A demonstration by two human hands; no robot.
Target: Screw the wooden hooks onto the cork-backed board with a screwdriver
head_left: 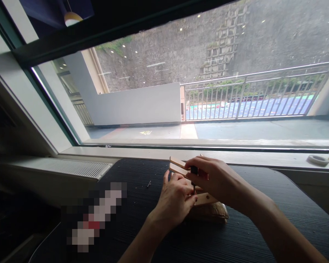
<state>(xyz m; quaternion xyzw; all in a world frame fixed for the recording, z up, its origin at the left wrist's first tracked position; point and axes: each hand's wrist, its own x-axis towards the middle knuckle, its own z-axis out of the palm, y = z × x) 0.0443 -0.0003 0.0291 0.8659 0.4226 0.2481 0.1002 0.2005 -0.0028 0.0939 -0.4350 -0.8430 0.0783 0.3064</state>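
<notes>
My right hand [212,173] is closed around the black handle of a screwdriver [193,170]. Its thin metal shaft points down at a wooden piece made of pale slats [178,168]. My left hand [177,199] grips the slatted wooden piece from the left, its thumb close to the screwdriver's tip. A lower slat [207,198] with a dark round hole shows beneath my right hand. Under the wood lies a brown, crinkled bundle [212,212]. My fingers hide the tip and much of the wooden piece.
The dark table [252,226] stands against a window sill [142,153]. A small screw-like metal bit [149,184] lies left of my hands, with a blurred-out object [98,215] nearer me. Rolls of tape [318,160] rest on the sill at right. A vent grille [71,166] is at left.
</notes>
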